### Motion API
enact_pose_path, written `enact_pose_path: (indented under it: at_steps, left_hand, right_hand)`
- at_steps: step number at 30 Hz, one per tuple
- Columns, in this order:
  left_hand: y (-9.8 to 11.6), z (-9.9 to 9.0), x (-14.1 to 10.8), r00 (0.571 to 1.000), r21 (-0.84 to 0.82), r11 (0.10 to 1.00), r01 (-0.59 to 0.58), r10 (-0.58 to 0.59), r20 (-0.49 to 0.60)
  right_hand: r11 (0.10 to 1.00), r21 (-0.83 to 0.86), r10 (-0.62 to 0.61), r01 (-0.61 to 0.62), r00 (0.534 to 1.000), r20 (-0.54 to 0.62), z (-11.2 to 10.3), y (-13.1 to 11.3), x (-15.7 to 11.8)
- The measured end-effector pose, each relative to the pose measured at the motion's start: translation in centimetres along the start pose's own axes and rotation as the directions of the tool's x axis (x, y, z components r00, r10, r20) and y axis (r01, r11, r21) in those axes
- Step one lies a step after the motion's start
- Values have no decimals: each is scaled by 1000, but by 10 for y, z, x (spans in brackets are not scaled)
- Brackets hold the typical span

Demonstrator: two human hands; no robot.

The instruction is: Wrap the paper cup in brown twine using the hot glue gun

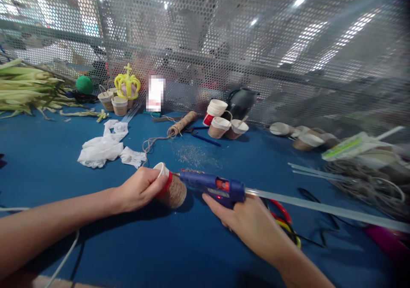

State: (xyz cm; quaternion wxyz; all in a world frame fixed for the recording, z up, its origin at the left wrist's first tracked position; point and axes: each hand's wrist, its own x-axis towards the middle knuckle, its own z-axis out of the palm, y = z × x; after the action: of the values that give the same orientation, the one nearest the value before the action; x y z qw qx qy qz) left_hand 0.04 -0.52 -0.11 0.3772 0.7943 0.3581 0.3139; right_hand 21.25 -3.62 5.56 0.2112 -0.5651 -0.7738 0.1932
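My left hand is closed round the rim end of a small cup, which lies tilted above the table. The cup has a white rim, a red band and twine wound round its lower part. In my right hand is a blue glue gun with a long clear glue stick out of its back. The gun's nozzle points left and meets the cup's side near the red band; whether it touches cannot be told. A strand of twine runs from behind the cup to a twine roll.
Crumpled white material lies at the left on the blue table. Behind stand small cups, pliers and a yellow crown. Cables and coiled cord lie at the right. A perforated metal screen borders the back.
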Motion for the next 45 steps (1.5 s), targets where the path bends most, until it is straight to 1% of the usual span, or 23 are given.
enact_pose_path:
  at_steps: [3, 5, 7, 9, 12, 15, 17, 21, 22, 24, 27, 31, 36, 39, 42, 44, 45]
  left_hand:
    - [-1, 0, 0, 1000, 21, 1000, -4, 4, 6]
    - [-1, 0, -1, 1000, 28, 1000, 5, -6, 5]
    - [-1, 0, -1, 1000, 12, 1000, 16, -16, 15]
    - [0, 0, -1, 1000, -6, 1000, 19, -18, 24]
    - [0, 0, -1, 1000, 6, 1000, 3, -3, 14]
    - [0, -1, -2, 999, 56, 998, -22, 23, -22]
    - [0, -2, -2, 998, 97, 995, -39, 44, -48]
    - [1, -3, -2, 992, 130, 986, -103, 111, -55]
    - [2, -3, -2, 991, 134, 984, -118, 125, -52]
    - [3, -4, -2, 988, 147, 979, -138, 146, -44]
    - [6, -4, -2, 983, 168, 971, -171, 179, -33]
    - [7, -3, -4, 971, 203, 952, -229, 240, -27]
    - [8, -2, -5, 961, 215, 939, -268, 275, -3]
    - [8, -1, -6, 940, 230, 914, -335, 342, 7]
    - [8, -1, -7, 909, 249, 878, -408, 416, 24]
    - [8, 0, -8, 898, 264, 862, -432, 438, 41]
    - [8, 0, -8, 895, 274, 855, -439, 443, 52]
  right_hand:
    - [997, 58, 45, -46, 999, 23, 0, -2, 1]
    - [983, 134, 123, -129, 991, 55, 0, -2, 1]
    - [954, 202, 203, -221, 973, 108, 1, 0, 1]
    - [925, 263, 241, -274, 959, 151, 1, 4, 2]
    - [866, 410, 231, -288, 956, 183, -3, 14, 5]
    - [789, 537, 237, -298, 954, 181, -9, 22, 11]
    - [747, 581, 265, -323, 946, 184, -13, 27, 14]
    - [680, 631, 267, -374, 928, 262, -20, 32, 21]
    - [673, 639, 264, -374, 927, 265, -21, 34, 24]
    - [665, 648, 292, -370, 928, 230, -24, 40, 33]
    - [681, 625, 372, -382, 916, 154, -24, 53, 50]
    - [720, 561, 438, -408, 895, 88, -16, 74, 72]
    - [810, 397, 482, -432, 876, -29, -1, 96, 88]
    - [840, 295, 496, -456, 865, -77, 3, 104, 92]
    - [876, 224, 460, -427, 879, -125, 0, 98, 90]
    - [907, 203, 400, -369, 905, -144, -2, 83, 86]
    - [921, 203, 362, -332, 923, -133, -2, 72, 83]
